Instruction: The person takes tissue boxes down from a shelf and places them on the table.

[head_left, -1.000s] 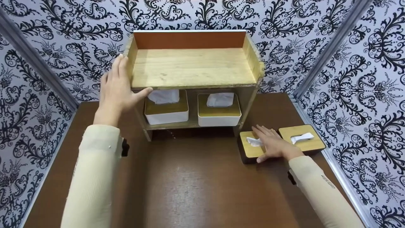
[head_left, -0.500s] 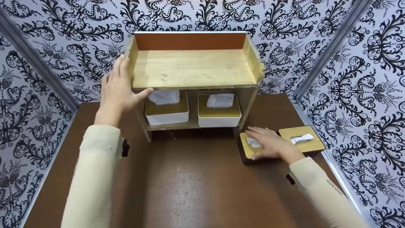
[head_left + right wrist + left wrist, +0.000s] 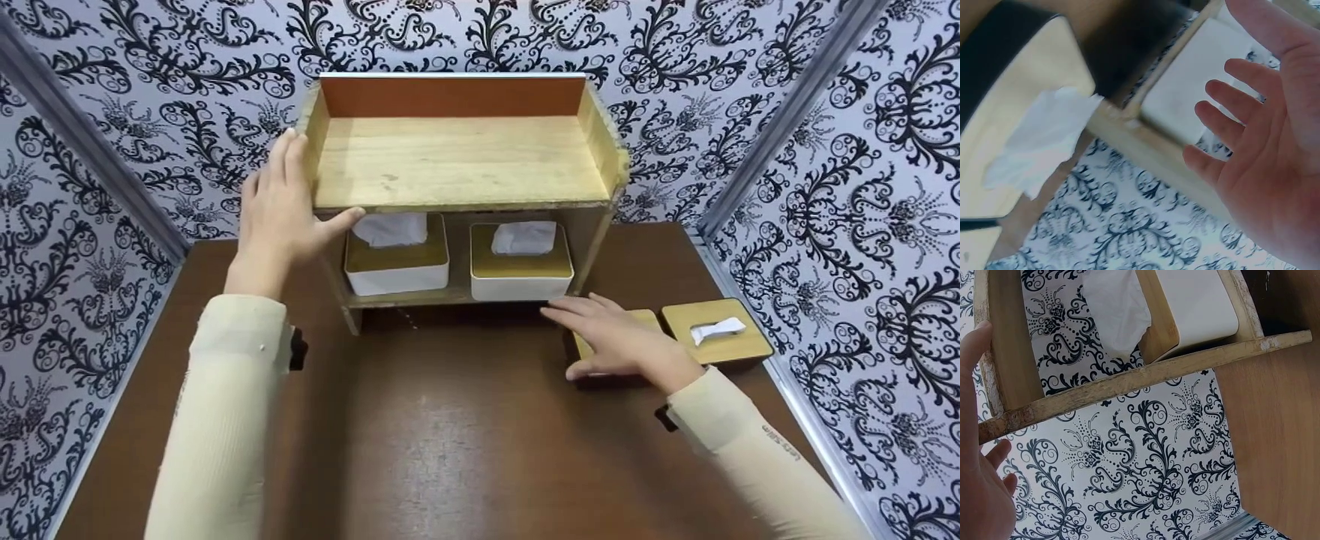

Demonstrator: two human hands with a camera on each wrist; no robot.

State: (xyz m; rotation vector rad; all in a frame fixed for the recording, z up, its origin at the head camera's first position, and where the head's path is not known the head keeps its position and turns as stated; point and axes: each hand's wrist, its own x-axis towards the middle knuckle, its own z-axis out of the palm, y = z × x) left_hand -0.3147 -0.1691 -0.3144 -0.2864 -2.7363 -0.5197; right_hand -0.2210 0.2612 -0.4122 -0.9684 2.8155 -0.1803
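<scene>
My left hand (image 3: pixel 274 210) rests against the left side of a small wooden shelf (image 3: pixel 465 157), fingers straight along the outer face. Its thumb lies across the front edge of the top board. On the lower level sit two white tissue boxes with wooden lids, one at left (image 3: pixel 397 280) and one at right (image 3: pixel 521 289). My right hand (image 3: pixel 615 337) is over a dark tissue box (image 3: pixel 646 319) standing right of the shelf; fingers extended, holding nothing. In the right wrist view, the tissue (image 3: pixel 1044 140) of that box shows beside the palm. A second dark tissue box (image 3: pixel 739 349) stands to its right.
A brown table (image 3: pixel 450 420) carries the shelf and the dark boxes. Patterned walls (image 3: pixel 712 75) close in the back and both sides. The dark boxes stand near the right wall's metal edge (image 3: pixel 802 397).
My right hand has shifted left over the nearer dark tissue box, its fingertips now past that box's left edge. The left hand and all boxes have stayed in place.
</scene>
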